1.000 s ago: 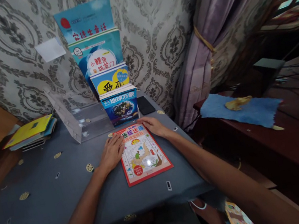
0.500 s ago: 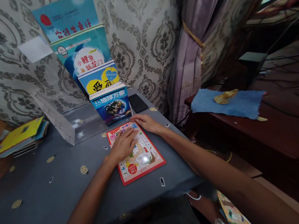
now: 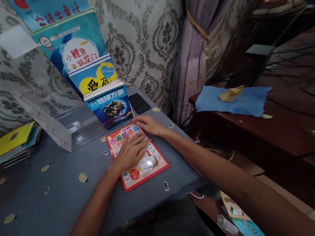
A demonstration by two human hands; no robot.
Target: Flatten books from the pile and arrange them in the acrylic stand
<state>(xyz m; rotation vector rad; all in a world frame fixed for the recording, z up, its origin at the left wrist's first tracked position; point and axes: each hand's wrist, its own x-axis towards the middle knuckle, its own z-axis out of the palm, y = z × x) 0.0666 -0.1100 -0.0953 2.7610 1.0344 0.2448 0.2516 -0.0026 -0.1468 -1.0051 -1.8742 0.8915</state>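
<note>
A red-bordered children's picture book (image 3: 145, 171) lies flat and closed on the grey tablecloth (image 3: 77, 201) in front of me. My left hand (image 3: 129, 151) rests palm down across the middle of its cover, fingers stretched out. At the book's upper right corner is my right hand (image 3: 149, 126), its fingers extended along the top edge. Whether those fingertips press on the cover or the table I cannot tell. Just behind stands a clear tiered book rack (image 3: 63, 138), with a blue book with the Earth on its cover (image 3: 111, 107) in its front tier.
Taller books, one a teal book (image 3: 81, 33), stand in the rack's rear tiers. A black phone (image 3: 139, 103) lies right of the rack. Stacked books with a yellow cover (image 3: 9, 144) are at the left. A dark red bench (image 3: 226, 130) holds a blue cloth (image 3: 233, 100).
My left hand has shifted slightly down the cover, uncovering more of the title. My right hand stays near the top right corner. The whole view has shifted slightly.
</note>
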